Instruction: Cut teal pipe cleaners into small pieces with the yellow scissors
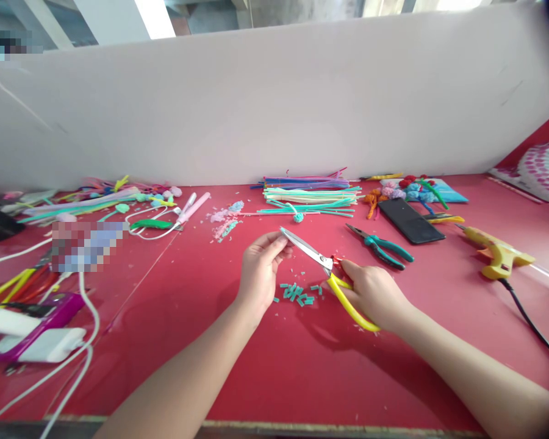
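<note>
Over the middle of the smooth red surface (pixel 274 378), the right hand (pixel 377 296) curls around the yellow handle (pixel 350 305) of steel scissors (pixel 306 249); their tapered blades meet the left hand (pixel 259 268), thumb and fingertips pressed together, on what I cannot tell. Stubby green clippings (pixel 293 292) lie below, flat surface stretching to the near edge; fuzzy stems (pixel 311 195) line the far edge

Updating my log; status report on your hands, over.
Right hand around yellow-handled scissors; left hand at blade tip. Short teal pieces on table between hands. Pliers beyond right hand, untouched.
</note>
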The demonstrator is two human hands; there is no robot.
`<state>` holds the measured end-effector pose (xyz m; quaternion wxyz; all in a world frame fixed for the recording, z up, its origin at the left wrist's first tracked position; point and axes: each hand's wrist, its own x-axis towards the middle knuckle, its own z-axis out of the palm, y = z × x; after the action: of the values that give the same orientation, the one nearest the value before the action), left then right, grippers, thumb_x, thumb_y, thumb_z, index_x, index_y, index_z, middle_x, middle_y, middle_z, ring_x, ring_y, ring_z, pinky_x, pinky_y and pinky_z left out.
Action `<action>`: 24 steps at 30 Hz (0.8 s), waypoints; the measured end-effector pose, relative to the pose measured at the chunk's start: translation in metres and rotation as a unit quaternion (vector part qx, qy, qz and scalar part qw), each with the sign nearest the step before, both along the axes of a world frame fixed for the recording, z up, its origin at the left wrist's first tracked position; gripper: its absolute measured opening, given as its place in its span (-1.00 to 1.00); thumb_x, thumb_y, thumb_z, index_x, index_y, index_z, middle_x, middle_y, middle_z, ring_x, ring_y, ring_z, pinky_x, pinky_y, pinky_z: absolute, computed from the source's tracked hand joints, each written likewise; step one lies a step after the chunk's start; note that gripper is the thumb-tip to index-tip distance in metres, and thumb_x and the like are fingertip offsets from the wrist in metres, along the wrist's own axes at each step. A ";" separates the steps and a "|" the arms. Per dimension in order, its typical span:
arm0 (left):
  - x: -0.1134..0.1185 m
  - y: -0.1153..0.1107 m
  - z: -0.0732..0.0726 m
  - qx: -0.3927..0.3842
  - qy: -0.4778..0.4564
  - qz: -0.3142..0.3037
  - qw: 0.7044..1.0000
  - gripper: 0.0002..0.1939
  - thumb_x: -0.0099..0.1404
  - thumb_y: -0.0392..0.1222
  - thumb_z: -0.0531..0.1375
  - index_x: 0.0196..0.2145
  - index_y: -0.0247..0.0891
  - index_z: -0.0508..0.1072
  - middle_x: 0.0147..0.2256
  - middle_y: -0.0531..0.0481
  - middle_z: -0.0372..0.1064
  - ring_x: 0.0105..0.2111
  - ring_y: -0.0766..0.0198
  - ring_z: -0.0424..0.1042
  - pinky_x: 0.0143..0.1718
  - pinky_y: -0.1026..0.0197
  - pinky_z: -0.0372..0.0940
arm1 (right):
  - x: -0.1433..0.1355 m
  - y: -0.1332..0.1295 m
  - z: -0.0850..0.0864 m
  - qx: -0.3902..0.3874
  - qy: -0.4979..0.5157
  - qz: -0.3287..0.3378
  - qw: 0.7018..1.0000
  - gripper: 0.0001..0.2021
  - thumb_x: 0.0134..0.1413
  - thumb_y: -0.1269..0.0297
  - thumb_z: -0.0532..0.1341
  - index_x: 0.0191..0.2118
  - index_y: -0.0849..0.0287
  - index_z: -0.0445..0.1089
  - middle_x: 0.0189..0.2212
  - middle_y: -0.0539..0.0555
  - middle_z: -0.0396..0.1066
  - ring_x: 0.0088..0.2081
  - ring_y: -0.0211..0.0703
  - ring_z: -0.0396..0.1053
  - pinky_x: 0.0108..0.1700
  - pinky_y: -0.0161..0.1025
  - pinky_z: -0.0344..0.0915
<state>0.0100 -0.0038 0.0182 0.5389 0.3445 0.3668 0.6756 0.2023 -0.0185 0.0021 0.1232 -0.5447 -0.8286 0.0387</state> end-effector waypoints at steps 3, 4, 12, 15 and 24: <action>0.000 0.000 0.001 -0.005 0.002 0.002 1.000 -0.87 -0.04 -0.28 0.21 -0.44 -0.32 0.44 -0.50 0.02 0.38 -0.50 0.42 0.34 -0.38 0.33 0.21 | 0.000 0.000 -0.001 -0.003 0.005 0.001 1.000 -0.68 -0.01 -0.01 -0.07 -0.48 0.15 0.16 -0.70 -0.02 0.21 -0.68 -0.32 0.09 -0.60 -0.34 -0.23; 0.000 0.000 0.001 -0.006 0.004 0.002 1.000 -0.87 -0.04 -0.28 0.21 -0.44 -0.32 0.44 -0.50 0.02 0.38 -0.49 0.42 0.34 -0.38 0.32 0.21 | 0.000 0.000 -0.001 -0.006 0.009 -0.001 1.000 -0.68 -0.02 -0.01 -0.07 -0.48 0.15 0.16 -0.70 -0.02 0.21 -0.68 -0.33 0.08 -0.60 -0.35 -0.22; -0.002 0.000 0.002 -0.006 0.014 0.000 1.000 -0.86 -0.02 -0.27 0.19 -0.42 -0.34 0.43 -0.49 -0.01 0.39 -0.51 0.42 0.33 -0.39 0.33 0.21 | -0.004 0.000 0.000 -0.087 0.072 -0.011 0.994 -0.66 -0.06 -0.05 -0.05 -0.54 0.15 0.11 -0.70 -0.06 0.15 -0.67 -0.37 -0.01 -0.60 -0.38 -0.18; -0.003 0.000 0.002 -0.017 0.017 0.001 1.000 -0.85 -0.04 -0.27 0.21 -0.43 -0.34 0.43 -0.50 -0.02 0.39 -0.51 0.41 0.34 -0.40 0.32 0.21 | -0.007 0.000 0.003 -0.118 0.102 -0.019 0.988 -0.64 -0.09 -0.06 -0.02 -0.58 0.16 0.08 -0.71 -0.08 0.06 -0.64 -0.38 -0.06 -0.60 -0.39 -0.17; 0.004 -0.004 0.001 -0.033 0.041 -0.057 0.997 -0.83 -0.01 -0.24 0.19 -0.41 -0.36 0.41 -0.48 -0.05 0.40 -0.49 0.39 0.35 -0.39 0.31 0.22 | -0.005 0.001 0.005 -0.209 0.249 -0.001 0.946 -0.65 -0.05 -0.02 -0.04 -0.59 0.17 0.01 -0.67 -0.12 -0.07 -0.62 -0.40 -0.10 -0.59 -0.40 -0.14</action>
<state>0.0135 -0.0077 0.0196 0.5725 0.3740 0.3903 0.6164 0.1975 -0.0173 0.0071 0.2090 -0.5317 -0.7446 0.3452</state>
